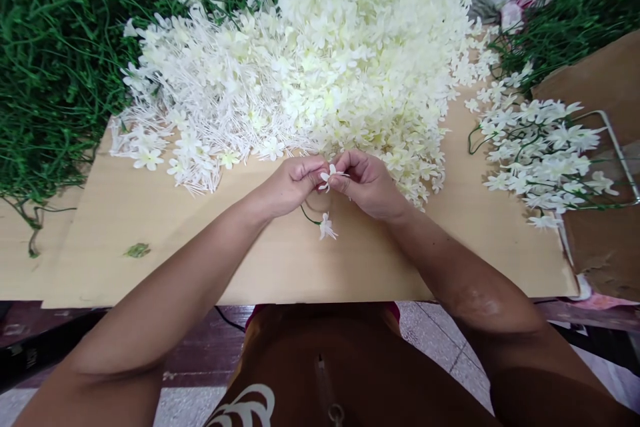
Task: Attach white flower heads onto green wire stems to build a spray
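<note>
Bare counter [150, 227] near left, near edge close. Left hand [290, 183], right hand [365, 183] fingers pinching white flower [327, 177]; green stem [311, 217] dangling, second bloom [327, 227] below.

Heaped white blossoms [325, 60] across a wooden board [150, 213]. Green stems [55, 60] piled left; finished sprigs [545, 147] right, beside cardboard [600, 80].

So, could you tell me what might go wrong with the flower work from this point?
The white flower pinched between the left hand and right hand is small and could slip. The green stem dangles loose and may snag. The flower pile sits close behind, so a dropped piece could get lost.
</note>
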A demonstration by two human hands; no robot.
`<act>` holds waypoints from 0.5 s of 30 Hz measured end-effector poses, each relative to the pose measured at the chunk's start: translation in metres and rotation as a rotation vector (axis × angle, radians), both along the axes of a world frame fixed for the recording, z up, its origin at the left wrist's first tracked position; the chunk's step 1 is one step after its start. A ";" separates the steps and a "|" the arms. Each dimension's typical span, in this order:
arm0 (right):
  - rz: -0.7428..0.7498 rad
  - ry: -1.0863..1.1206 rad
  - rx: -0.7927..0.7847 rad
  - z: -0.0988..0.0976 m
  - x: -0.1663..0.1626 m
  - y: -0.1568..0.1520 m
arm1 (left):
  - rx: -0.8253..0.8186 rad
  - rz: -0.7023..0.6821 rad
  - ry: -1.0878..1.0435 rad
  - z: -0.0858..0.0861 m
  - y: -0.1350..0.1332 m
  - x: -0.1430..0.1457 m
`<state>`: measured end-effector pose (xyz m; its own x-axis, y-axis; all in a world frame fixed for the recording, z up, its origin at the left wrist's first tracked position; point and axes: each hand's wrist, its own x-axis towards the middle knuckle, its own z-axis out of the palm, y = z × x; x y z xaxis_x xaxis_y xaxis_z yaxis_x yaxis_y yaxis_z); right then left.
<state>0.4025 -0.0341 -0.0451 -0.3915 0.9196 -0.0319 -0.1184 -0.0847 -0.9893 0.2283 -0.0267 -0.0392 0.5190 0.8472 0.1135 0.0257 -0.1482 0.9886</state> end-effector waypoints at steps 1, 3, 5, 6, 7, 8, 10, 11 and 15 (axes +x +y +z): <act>0.008 -0.005 0.018 0.000 -0.001 0.001 | -0.006 -0.014 -0.022 0.000 0.000 -0.001; 0.018 -0.028 0.051 -0.001 -0.001 0.001 | -0.022 -0.033 -0.057 -0.001 0.001 -0.002; 0.010 -0.057 0.079 -0.001 -0.002 0.002 | -0.060 -0.040 -0.073 -0.001 0.002 -0.002; -0.005 -0.071 0.094 0.000 -0.002 0.002 | -0.086 -0.036 -0.082 -0.001 0.003 -0.002; -0.021 -0.082 0.107 0.002 -0.003 0.001 | -0.114 -0.029 -0.093 -0.002 0.003 -0.002; -0.034 -0.088 0.121 0.005 -0.004 0.001 | -0.139 -0.024 -0.106 -0.003 0.004 -0.002; -0.042 -0.096 0.144 0.015 -0.004 -0.001 | -0.183 -0.005 -0.143 -0.006 0.006 -0.002; -0.044 -0.108 0.160 0.023 -0.002 -0.002 | -0.207 0.016 -0.168 -0.007 0.006 -0.002; -0.172 -0.306 0.334 0.065 0.043 -0.009 | -0.298 0.113 -0.274 -0.011 0.009 -0.004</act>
<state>0.4455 -0.0430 0.0200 -0.2516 0.9496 0.1868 0.1975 0.2393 -0.9507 0.2247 -0.0177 -0.0503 0.4057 0.9137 -0.0243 -0.2444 0.1341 0.9604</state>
